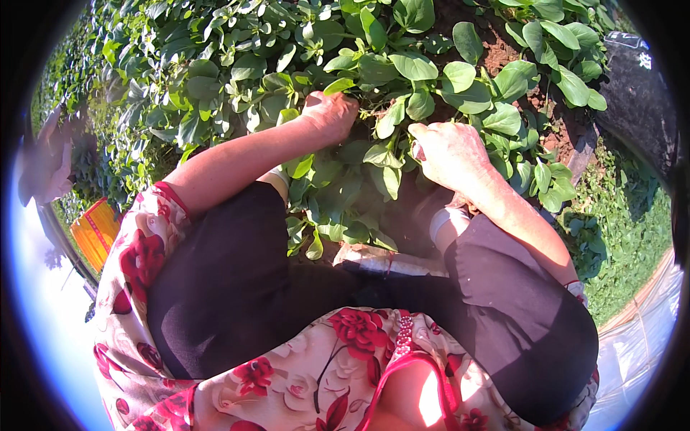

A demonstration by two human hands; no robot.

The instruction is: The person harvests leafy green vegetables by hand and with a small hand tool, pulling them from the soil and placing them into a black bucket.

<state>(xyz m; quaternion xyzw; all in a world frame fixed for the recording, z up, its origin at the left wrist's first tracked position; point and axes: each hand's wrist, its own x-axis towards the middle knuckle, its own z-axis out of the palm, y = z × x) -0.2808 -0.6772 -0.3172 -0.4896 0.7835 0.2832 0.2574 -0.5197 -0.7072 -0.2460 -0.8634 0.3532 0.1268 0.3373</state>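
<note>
My left hand is closed among the leafy green plants, its fingertips turned down and hidden by foliage. Thin stems and small leaves show just beside its knuckles. A short way to the right, my right hand is also closed, thumb and fingers drawn together at the edge of a leafy clump. What either hand grips is too hidden to make out. Broad-leaved greens stand between and below the hands, partly in shade.
My bent knees in dark trousers flank the plants. A pale low bundle or seat edge lies between my legs. Reddish soil shows upper right, with a dark sheet beyond. At left are an orange crate and another person.
</note>
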